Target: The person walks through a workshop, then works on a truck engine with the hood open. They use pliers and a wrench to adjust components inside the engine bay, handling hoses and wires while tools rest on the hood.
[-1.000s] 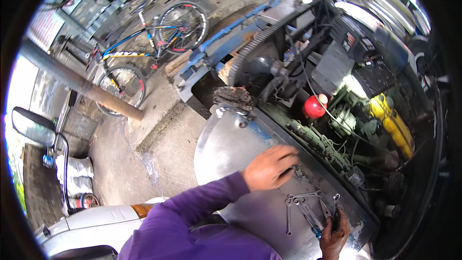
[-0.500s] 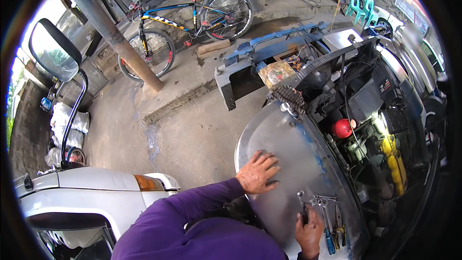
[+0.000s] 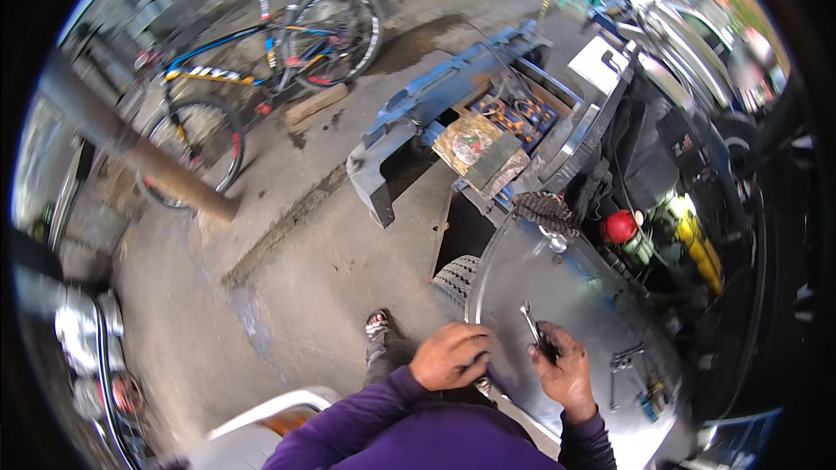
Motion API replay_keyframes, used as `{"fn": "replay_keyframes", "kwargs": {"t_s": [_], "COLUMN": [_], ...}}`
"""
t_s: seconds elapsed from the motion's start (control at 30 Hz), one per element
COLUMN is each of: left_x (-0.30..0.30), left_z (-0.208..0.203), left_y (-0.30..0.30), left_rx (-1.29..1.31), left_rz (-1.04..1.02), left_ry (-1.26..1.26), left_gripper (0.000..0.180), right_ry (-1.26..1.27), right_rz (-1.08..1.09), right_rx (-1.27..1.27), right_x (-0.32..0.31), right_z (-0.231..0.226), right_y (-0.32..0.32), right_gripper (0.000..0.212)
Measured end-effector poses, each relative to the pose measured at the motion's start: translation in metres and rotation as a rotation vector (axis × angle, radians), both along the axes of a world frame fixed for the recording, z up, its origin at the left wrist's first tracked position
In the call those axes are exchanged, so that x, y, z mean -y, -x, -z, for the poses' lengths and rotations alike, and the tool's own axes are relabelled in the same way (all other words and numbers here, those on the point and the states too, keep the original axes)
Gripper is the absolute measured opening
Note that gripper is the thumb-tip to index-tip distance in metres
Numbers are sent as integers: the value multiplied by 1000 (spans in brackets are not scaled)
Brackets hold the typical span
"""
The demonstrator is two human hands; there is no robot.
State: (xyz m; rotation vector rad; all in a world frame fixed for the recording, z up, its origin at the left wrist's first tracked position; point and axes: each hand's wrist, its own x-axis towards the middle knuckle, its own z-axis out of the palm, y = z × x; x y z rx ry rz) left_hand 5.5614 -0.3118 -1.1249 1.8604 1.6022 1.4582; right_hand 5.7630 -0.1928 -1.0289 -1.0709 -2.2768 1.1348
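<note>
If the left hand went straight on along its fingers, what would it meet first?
Likely the right hand, which holds a wrench. The left hand points across the bare metal panel; depth is unclear, so it might touch the panel's edge first.

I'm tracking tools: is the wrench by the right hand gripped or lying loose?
Gripped: the wrench runs into the right hand, between thumb and fingers.

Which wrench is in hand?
The wrench gripped in the right hand, pointing away from the body; the other wrenches lie on the silver metal panel, to that hand's right.
</note>
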Motion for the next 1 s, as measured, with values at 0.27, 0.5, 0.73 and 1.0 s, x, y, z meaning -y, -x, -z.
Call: {"fn": "replay_keyframes", "kwargs": {"t_s": [0.27, 0.5, 0.73, 1.0], "left_x": [78, 68, -5, 3], "left_z": [90, 116, 91, 47], "left_y": [319, 440, 458, 561], "left_rx": [-30, -220, 286, 1291], "left_rz": [-346, -291, 255, -39], "left_ry": [1061, 1127, 1159, 692], "left_gripper": [39, 50, 53, 82], "right_ry": [-44, -64, 50, 379], "right_rz": [-140, -412, -388, -734], "right_rx": [-118, 103, 219, 104], "right_x": [15, 24, -30, -72], "right_z": [32, 64, 92, 101], "right_y": [251, 353, 432, 646], "right_gripper": [32, 36, 38, 35]}}
